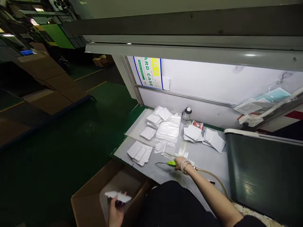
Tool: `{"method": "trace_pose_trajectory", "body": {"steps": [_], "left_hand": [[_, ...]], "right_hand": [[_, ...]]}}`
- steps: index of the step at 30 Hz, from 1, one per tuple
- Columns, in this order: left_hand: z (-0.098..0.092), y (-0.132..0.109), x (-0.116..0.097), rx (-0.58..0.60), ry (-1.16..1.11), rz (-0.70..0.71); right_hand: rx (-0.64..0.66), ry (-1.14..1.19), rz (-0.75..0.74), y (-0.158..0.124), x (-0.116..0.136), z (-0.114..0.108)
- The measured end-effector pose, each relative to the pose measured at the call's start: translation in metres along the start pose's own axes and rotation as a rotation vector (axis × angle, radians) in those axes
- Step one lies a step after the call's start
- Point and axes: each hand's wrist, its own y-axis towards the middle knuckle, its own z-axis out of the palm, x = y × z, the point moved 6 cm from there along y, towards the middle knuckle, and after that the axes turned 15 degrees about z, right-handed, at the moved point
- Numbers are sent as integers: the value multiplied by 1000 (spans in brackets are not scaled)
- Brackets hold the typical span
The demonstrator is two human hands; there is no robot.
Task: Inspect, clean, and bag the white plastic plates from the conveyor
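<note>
I see my L hand (115, 209) over the open cardboard box (88, 205), w/ its grip holding a white card (117, 196) narrow between the fingers. My R hand (182, 164) is above the grey counter (203, 164), its grip closed around a green tool (171, 163) w/ thin metal tip and a hose (210, 175) going along my arm. Loose white cards (139, 153) lie on the counter near the tool, and a small bottle (186, 115) stands by the wall.
</note>
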Motion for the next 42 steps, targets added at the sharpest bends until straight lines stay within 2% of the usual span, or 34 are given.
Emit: {"method": "trace_pose_trajectory", "body": {"steps": [1, 3, 5, 7, 10, 12, 15, 19, 24, 29, 34, 37, 42], "left_hand": [[19, 7, -25, 28, -106, 18], [63, 13, -82, 107, -514, 8], [112, 10, -149, 279, -767, 45], [162, -2, -212, 500, -855, 35], [221, -29, -296, 827, -839, 164], [245, -48, -339, 964, -864, 280], [263, -70, -380, 1046, -917, 401], [268, -85, -403, 1063, -928, 455], [264, -93, -411, 1053, -940, 476], [259, -98, -413, 1056, -956, 469], [253, -105, -416, 1076, -968, 432], [252, -111, -416, 1090, -960, 429], [250, -117, -414, 1106, -788, 532]], "right_hand": [[-14, 5, 18, 4, -12, -3], [-55, 34, 53, 10, -30, -8], [-104, 75, 87, 15, -41, -9], [-169, 131, 108, 17, -44, -9], [-307, 258, 98, 11, -42, -12], [-419, 374, 69, 2, -41, -20], [-602, 572, 6, -20, -48, -41], [-829, 815, -67, -65, -70, -70], [-1027, 1011, -113, -126, -91, -89], [-1131, 1079, -175, -177, -93, -106], [-1335, 1115, -308, -242, -89, -139], [-1277, 1209, -457, -268, -79, -157], [-984, 1313, -658, -280, -51, -165]]}}
